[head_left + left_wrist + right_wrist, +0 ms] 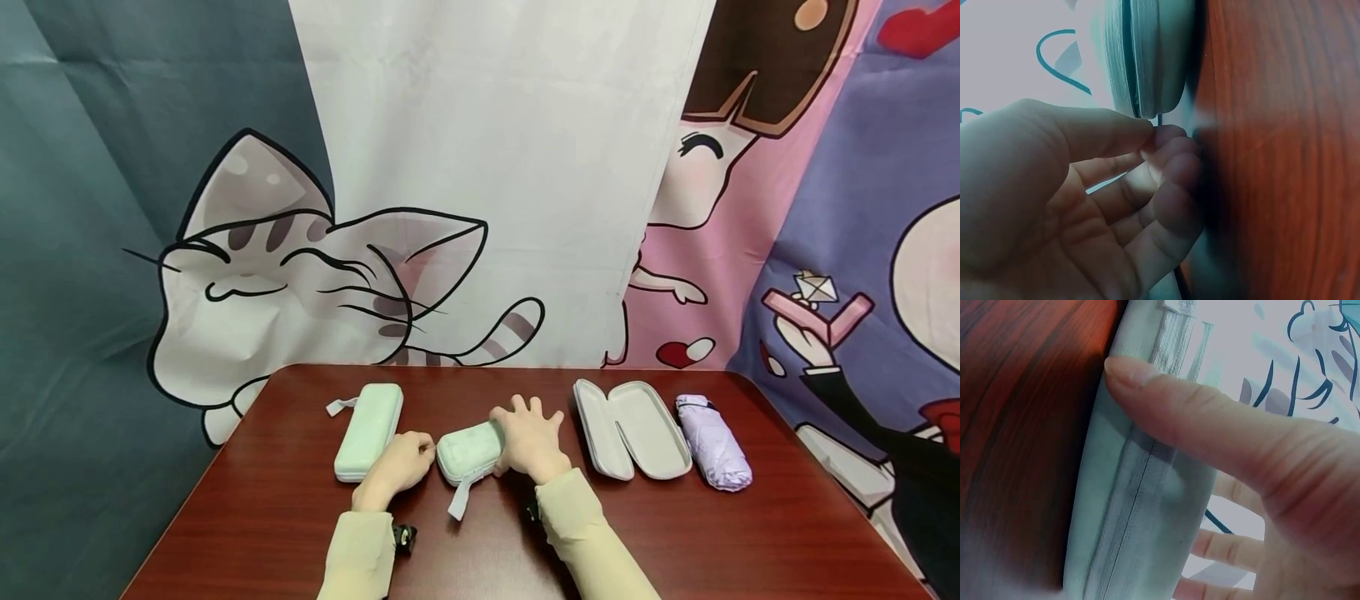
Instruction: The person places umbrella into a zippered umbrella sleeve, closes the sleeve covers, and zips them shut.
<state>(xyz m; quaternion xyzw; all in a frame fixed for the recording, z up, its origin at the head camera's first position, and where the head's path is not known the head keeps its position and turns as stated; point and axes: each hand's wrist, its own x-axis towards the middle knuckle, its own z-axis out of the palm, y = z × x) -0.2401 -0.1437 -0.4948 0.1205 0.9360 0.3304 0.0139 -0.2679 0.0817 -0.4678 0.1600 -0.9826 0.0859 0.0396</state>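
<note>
In the head view, a pale green zippered case (468,452) lies mid-table, its grey strap (460,498) towards the near edge. My right hand (529,440) grips its right end; the right wrist view shows the thumb (1179,412) across the zipper side of the case (1166,519) and fingers beyond it. At the case's left end is my left hand (399,467), fingers curled. From the left wrist, thumb and fingertips of this hand (1085,187) pinch at a thin zipper pull below the end of the case (1175,50); the pull is mostly hidden.
A longer pale green case (371,429) with a light strap lies closed just left of my left hand. Right of my right hand, a light grey case (651,429) lies open, beside a folded lavender bundle (712,443). A printed cloth (510,167) hangs behind the table (247,517).
</note>
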